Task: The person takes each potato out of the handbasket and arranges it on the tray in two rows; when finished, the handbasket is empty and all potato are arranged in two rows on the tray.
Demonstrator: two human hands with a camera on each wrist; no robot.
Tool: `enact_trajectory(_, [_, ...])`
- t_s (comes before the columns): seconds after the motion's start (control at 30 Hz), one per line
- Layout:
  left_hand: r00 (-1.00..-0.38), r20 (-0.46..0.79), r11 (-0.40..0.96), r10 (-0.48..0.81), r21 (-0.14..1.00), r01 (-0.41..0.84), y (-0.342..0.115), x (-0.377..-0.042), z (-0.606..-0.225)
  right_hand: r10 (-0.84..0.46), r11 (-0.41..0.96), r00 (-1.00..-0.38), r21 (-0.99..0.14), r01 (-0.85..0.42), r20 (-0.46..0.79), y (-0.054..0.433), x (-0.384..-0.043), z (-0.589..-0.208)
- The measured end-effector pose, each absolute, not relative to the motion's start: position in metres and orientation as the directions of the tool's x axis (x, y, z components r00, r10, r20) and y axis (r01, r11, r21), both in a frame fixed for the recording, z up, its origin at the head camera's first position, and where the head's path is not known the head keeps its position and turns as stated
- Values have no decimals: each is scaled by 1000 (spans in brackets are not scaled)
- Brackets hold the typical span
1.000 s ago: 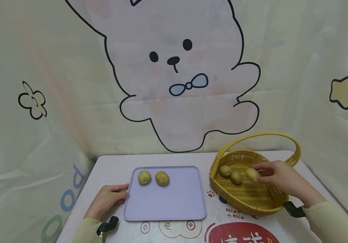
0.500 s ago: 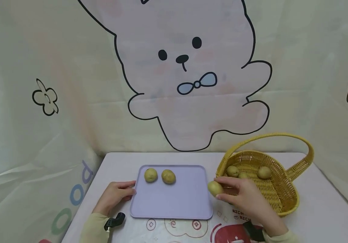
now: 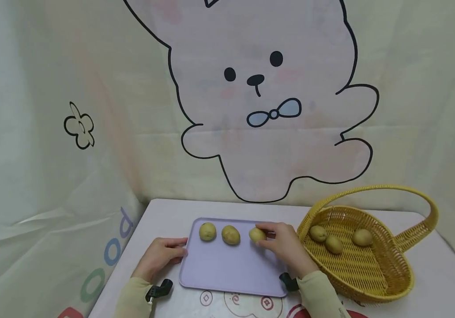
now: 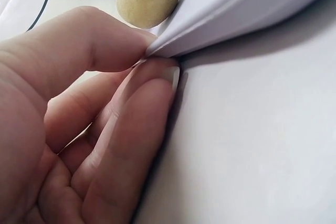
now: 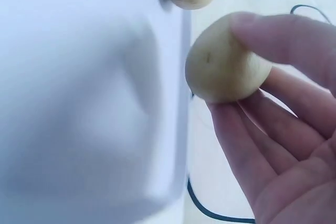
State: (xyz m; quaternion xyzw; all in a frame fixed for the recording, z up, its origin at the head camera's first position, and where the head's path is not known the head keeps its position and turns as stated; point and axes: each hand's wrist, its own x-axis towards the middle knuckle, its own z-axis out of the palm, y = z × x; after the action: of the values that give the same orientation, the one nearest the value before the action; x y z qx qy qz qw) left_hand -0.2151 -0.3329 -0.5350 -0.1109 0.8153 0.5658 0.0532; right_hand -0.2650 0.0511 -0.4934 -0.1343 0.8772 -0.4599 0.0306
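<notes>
My right hand point(image 3: 287, 245) pinches a small potato point(image 3: 257, 235) between thumb and fingers over the back right part of the lilac tray point(image 3: 227, 274). In the right wrist view the same potato point(image 5: 223, 64) shows close up, with the fingers behind it. Two more potatoes, one at the left point(image 3: 207, 231) and one beside it point(image 3: 231, 235), sit along the tray's back edge. My left hand point(image 3: 161, 256) is at the tray's left side. The left wrist view shows its thumb and fingertips pinching the tray's rim point(image 4: 210, 30).
A yellow woven basket point(image 3: 370, 274) with a tall arched handle stands right of the tray. Inside lie three potatoes: one at the left point(image 3: 318, 233), one near it point(image 3: 334, 244) and one farther right point(image 3: 362, 237). A printed curtain point(image 3: 152, 168) hangs behind the white table point(image 3: 163, 210).
My right hand has lifted a potato out of the basket and carried it left to over the tray, in line with the other two. The left hand stays at the rim.
</notes>
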Motion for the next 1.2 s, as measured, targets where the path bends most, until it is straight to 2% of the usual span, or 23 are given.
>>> enact_trajectory(0.3, [-971, -208, 341, -114, 910, -235, -330, -218, -537, -274, 562, -953, -782, -268, 130, 44, -274, -503])
enact_trajectory(1.2, [-965, -222, 331, -138, 908, -257, -331, -214, -532, -318, 612, -933, -715, -338, 169, 33, -280, -514])
